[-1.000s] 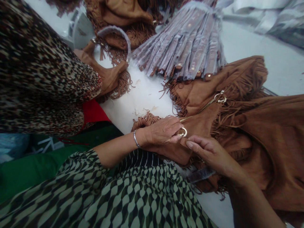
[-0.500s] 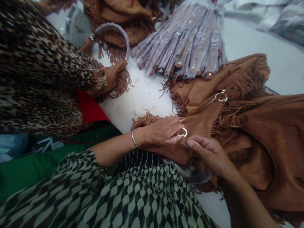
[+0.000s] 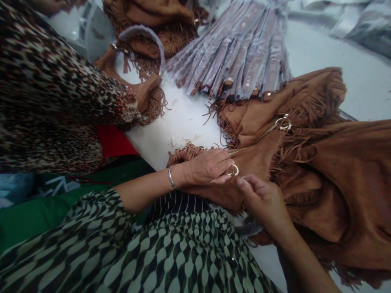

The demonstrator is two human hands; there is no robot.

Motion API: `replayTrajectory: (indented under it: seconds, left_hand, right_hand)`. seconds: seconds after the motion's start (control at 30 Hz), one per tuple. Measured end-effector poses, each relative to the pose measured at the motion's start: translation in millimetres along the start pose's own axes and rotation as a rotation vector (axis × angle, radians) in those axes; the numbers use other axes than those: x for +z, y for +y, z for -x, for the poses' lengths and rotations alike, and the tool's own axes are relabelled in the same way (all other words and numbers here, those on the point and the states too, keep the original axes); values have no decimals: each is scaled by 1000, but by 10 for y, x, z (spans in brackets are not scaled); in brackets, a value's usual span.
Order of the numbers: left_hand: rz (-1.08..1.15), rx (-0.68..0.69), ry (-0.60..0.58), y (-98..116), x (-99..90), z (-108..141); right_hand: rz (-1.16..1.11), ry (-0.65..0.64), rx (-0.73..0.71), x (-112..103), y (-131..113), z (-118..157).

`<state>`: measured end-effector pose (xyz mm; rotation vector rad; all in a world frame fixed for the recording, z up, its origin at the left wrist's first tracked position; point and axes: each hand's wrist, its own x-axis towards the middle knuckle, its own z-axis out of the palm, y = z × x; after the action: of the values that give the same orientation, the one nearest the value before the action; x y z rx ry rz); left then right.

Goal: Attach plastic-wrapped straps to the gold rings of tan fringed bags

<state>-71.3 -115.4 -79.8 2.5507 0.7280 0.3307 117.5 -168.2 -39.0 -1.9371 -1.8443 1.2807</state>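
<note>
A brown fringed bag lies under both hands, with a gold zipper running along it. My left hand, a silver bracelet on its wrist, is closed on the bag beside a gold ring. Close to the ring's lower right, my right hand pinches with thumb and index finger. What lies between those fingertips is too small to make out. More gold rings sit at the far end of the zipper.
Plastic-wrapped brown straps are fanned out on the white table. More brown fringed bags lie at the right and top. At the left is another person in a patterned sleeve, near a bag with a wrapped handle.
My right hand has shifted slightly left and turned a little beside the ring. My left hand stays almost in place. The other person's arm has moved slightly.
</note>
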Motion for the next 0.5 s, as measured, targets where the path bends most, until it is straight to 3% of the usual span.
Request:
replayTrajectory:
  seconds: [0.17, 0.37, 0.5]
  left_hand:
    - [56, 71, -25, -63, 36, -16]
    - [171, 128, -72, -82, 13, -32]
    - [238, 109, -118, -65, -23, -50]
  right_hand:
    - [-184, -28, 58, -13, 40, -57]
    - [-756, -262, 291, -108, 77, -175]
    - [-898, -395, 398, -152, 155, -300]
